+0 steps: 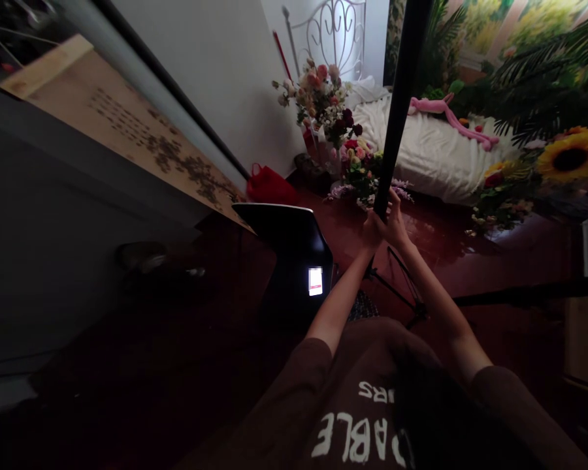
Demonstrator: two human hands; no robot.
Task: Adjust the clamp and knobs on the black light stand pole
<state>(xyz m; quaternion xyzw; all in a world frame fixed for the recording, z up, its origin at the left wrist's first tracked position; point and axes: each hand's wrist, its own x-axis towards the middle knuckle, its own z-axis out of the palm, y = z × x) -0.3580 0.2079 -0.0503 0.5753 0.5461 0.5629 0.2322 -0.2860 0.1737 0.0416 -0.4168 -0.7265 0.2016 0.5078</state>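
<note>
Black pole [400,98], L hand [372,232] + R hand [396,225], fingers [393,207] clamped on it; tee print "ABLE" [347,437]

The hands [383,225] close around the black pole [400,104], which blocks any direct pass forward. Just left of them, a black curved-top stand [294,261] with a lit screen closes off that side, and the thin legs of a tripod [402,287] spread below the hands. A bunch of flowers [360,176] stands just beyond the pole, and a red bag [269,186] lies beyond the stand. To the right, a hand could pass over the glossy red floor [451,248] toward the white-sheeted bed [421,147], as far as the sunflower arrangement [571,156]. A dark horizontal bar [519,294] cuts across the lower right.
</note>
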